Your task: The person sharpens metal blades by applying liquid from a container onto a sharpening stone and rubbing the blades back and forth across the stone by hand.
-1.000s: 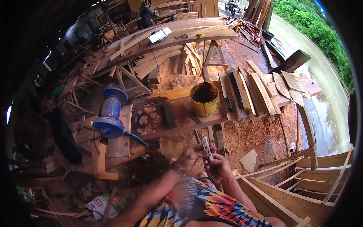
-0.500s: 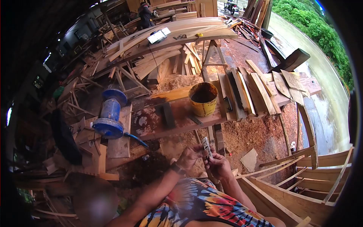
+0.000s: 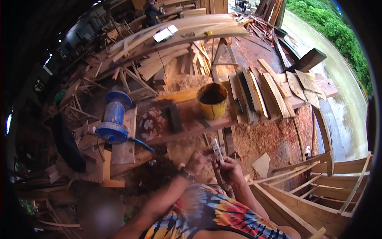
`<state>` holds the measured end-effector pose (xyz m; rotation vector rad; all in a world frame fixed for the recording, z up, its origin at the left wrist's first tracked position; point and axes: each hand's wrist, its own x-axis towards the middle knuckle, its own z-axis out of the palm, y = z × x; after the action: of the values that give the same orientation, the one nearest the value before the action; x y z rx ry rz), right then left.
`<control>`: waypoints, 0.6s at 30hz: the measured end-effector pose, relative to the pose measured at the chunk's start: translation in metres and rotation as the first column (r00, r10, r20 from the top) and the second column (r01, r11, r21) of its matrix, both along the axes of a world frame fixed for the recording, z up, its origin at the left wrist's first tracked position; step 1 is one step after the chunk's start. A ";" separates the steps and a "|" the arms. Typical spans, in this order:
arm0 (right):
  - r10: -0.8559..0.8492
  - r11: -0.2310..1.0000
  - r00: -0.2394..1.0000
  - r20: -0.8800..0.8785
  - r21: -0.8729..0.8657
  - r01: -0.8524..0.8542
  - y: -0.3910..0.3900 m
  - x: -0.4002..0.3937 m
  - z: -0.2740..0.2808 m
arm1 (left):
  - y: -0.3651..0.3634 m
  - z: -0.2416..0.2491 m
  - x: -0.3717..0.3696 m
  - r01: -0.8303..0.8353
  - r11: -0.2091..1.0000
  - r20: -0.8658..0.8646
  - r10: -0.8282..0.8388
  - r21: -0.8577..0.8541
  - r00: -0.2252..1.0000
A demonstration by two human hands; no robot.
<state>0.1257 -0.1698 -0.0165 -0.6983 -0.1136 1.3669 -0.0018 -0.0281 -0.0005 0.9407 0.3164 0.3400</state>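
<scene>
My right hand (image 3: 230, 169) is closed around the lower end of a narrow white object (image 3: 217, 147) with dark marks, too small to name more exactly. It stands tilted in front of my chest. From the other side, the bent fingers of my left hand (image 3: 197, 162) close on its left edge; the fingertips are slightly blurred. A dark band circles my left wrist. Beyond both hands is a stained plank bench (image 3: 187, 129). On it stands a yellow bucket (image 3: 213, 111) with dark contents and a stained rim.
A dark block (image 3: 174, 118) lies left of the bucket; several boards (image 3: 262, 93) lie right of it. A blue spool-shaped machine (image 3: 114, 115) stands left. Wooden frames (image 3: 314, 191) fill the lower right. Sawdust (image 3: 262, 137) covers the floor. A person (image 3: 152, 14) stands far back.
The narrow white object has tipped slightly and turned in my fingers, its top a little lower to the left. The scene has shifted slightly up as my head moved.
</scene>
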 end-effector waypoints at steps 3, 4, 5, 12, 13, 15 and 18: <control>0.006 0.999 1.000 0.018 -0.038 -0.005 0.000 0.002 0.009 | -0.008 0.028 0.004 0.001 0.996 0.008 -0.001 -0.090 1.000; 0.018 0.999 0.999 0.028 -0.035 -0.017 -0.002 0.002 0.009 | -0.011 0.029 0.002 0.031 0.988 0.034 -0.026 -0.152 0.999; 0.036 0.998 0.997 0.064 -0.059 -0.032 -0.008 -0.003 0.011 | -0.013 0.022 -0.001 0.073 0.993 0.064 -0.067 -0.093 0.996; 0.033 0.995 0.998 0.061 -0.098 -0.026 -0.007 0.003 -0.006 | 0.014 -0.054 -0.004 0.064 0.960 -0.119 -0.033 0.271 0.992; 0.051 0.993 0.996 0.073 -0.114 -0.042 -0.007 0.006 -0.001 | 0.012 -0.042 0.001 0.064 0.983 -0.070 -0.053 0.172 0.996; 0.064 0.991 0.994 0.088 -0.123 -0.053 -0.006 0.007 0.006 | 0.009 -0.031 0.004 0.049 0.996 -0.023 -0.048 0.073 0.999; 0.039 0.996 0.989 0.141 -0.080 -0.028 -0.006 0.011 0.008 | 0.012 -0.035 0.010 -0.008 0.997 -0.058 0.013 0.081 0.998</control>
<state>0.1367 -0.1755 -0.0082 -0.8625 -0.1871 1.3589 0.0083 -0.0162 -0.0351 1.0301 0.3630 0.3373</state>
